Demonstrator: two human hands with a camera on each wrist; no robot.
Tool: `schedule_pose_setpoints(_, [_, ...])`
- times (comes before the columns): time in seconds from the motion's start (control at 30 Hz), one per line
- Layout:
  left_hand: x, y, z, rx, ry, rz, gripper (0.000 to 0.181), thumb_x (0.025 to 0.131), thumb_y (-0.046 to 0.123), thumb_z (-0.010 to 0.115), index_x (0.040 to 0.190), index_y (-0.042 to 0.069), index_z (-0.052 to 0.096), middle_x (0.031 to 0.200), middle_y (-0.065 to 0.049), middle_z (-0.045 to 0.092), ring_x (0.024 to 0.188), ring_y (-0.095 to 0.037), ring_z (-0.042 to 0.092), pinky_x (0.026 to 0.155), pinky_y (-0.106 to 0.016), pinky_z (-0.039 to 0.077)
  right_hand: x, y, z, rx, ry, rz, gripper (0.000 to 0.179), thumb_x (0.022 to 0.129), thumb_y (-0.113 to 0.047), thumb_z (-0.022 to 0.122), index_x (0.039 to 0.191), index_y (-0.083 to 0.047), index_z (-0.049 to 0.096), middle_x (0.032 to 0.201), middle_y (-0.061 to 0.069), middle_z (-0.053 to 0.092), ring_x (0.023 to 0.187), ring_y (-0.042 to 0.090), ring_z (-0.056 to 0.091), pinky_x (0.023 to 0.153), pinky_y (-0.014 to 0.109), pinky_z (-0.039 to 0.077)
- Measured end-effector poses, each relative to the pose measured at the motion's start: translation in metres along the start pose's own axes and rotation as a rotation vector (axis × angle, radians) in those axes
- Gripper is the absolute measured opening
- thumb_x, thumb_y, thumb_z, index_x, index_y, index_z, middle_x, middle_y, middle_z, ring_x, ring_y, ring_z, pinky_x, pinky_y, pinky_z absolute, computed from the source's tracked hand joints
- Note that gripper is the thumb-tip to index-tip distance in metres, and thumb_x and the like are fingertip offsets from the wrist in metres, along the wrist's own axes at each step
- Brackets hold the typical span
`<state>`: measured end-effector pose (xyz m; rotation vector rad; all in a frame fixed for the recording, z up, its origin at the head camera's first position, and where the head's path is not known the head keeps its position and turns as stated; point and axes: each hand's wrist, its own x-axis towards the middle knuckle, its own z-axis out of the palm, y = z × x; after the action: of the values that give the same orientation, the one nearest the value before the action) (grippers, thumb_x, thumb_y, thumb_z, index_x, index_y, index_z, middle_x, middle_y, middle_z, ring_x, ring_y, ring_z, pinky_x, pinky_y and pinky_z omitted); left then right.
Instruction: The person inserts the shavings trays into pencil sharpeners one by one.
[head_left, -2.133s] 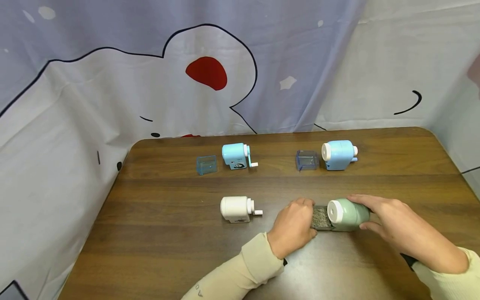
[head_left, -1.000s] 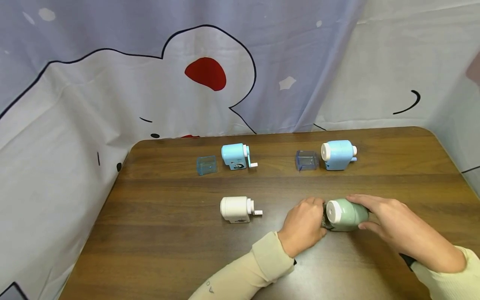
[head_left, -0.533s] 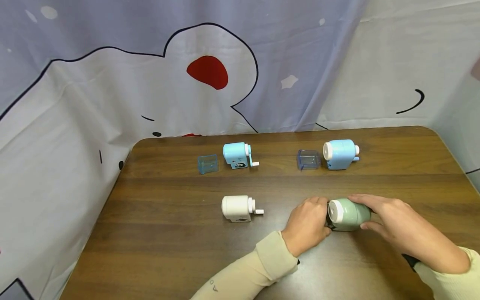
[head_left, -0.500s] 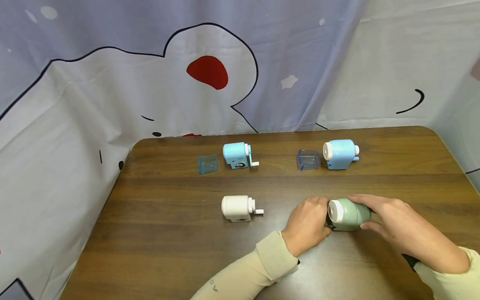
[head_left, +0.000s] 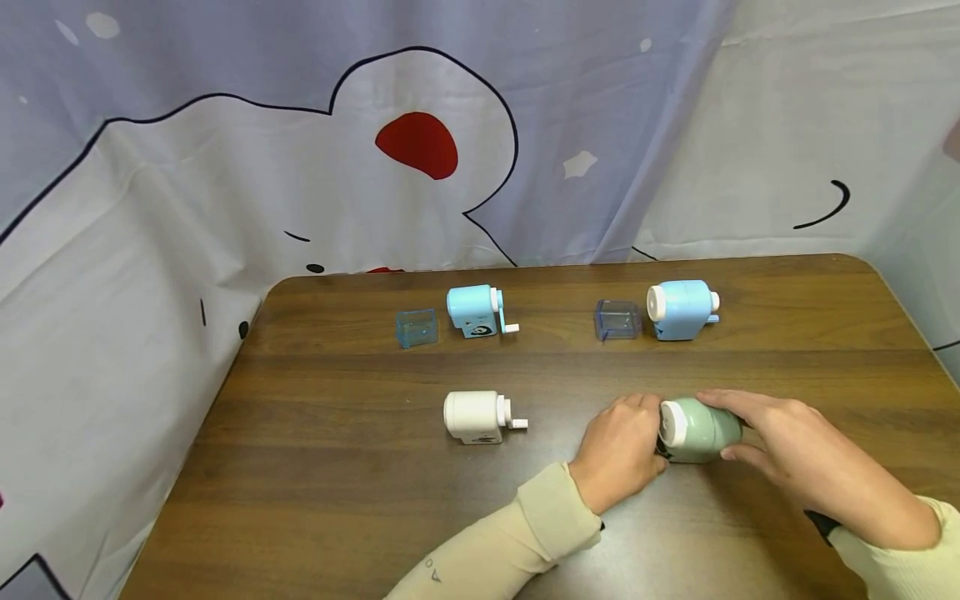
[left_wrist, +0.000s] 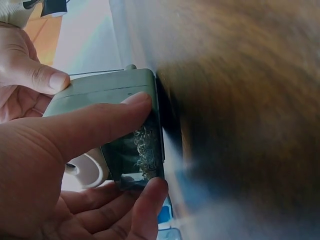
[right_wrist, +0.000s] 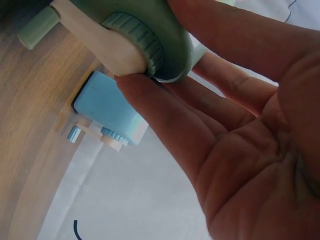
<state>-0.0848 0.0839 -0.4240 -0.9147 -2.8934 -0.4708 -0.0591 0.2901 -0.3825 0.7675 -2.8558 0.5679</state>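
A green hand-crank pencil sharpener [head_left: 705, 432] lies between both hands on the right half of the table. My right hand [head_left: 795, 446] holds its body at the crank end, thumb and fingers on opposite sides. In the right wrist view the beige crank arm [right_wrist: 92, 37] is beside the fingers. My left hand [head_left: 618, 450] grips the clear shavings drawer [left_wrist: 145, 155] at the other end, thumb on one side and fingers on the other. Curled shavings show through the drawer, which sits close up against the body. Most of it is hidden by the left hand in the head view.
A white sharpener [head_left: 474, 417] stands left of the hands. Toward the back are a light-blue sharpener [head_left: 472, 310] beside a clear blue drawer [head_left: 416, 327], and another blue sharpener [head_left: 681, 308] beside a second clear drawer [head_left: 618, 319]. A curtain [head_left: 300, 183] hangs behind the table.
The left hand has moved right, and the shavings drawer has slid into the green sharpener; its wide exposed part is no longer seen. The right hand and the sharpener body have stayed in place.
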Motion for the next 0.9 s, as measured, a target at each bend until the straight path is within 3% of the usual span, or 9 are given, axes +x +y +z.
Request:
schedule_pose_setpoints(0.33, [0.0035, 0.0015, 0.0009, -0.018, 0.014, 0.003, 0.067, 0.064, 0.032, 0.097, 0.118, 0.009, 0.065, 0.103, 0.002, 0.07, 0.091, -0.008, 0.066, 0.079, -0.02, 0.053, 0.0002, 0.003, -0.0004, -0.008, 0.014, -0.03, 0.069, 0.06, -0.004, 0.093, 0.124, -0.003, 0.066, 0.113, 0.014, 0.072, 0.096, 0.033, 0.07, 0.076, 0.049, 0.056])
schedule_pose_setpoints(0.9, [0.0073, 0.0031, 0.0032, -0.084, -0.031, -0.026, 0.081, 0.061, 0.033, 0.099, 0.128, 0.008, 0.062, 0.113, 0.0, 0.07, 0.096, -0.006, 0.067, 0.08, -0.016, 0.052, 0.0004, 0.0003, 0.0001, -0.006, 0.014, -0.037, 0.067, 0.062, -0.004, 0.092, 0.124, -0.003, 0.067, 0.115, 0.013, 0.072, 0.098, 0.033, 0.07, 0.078, 0.049, 0.056])
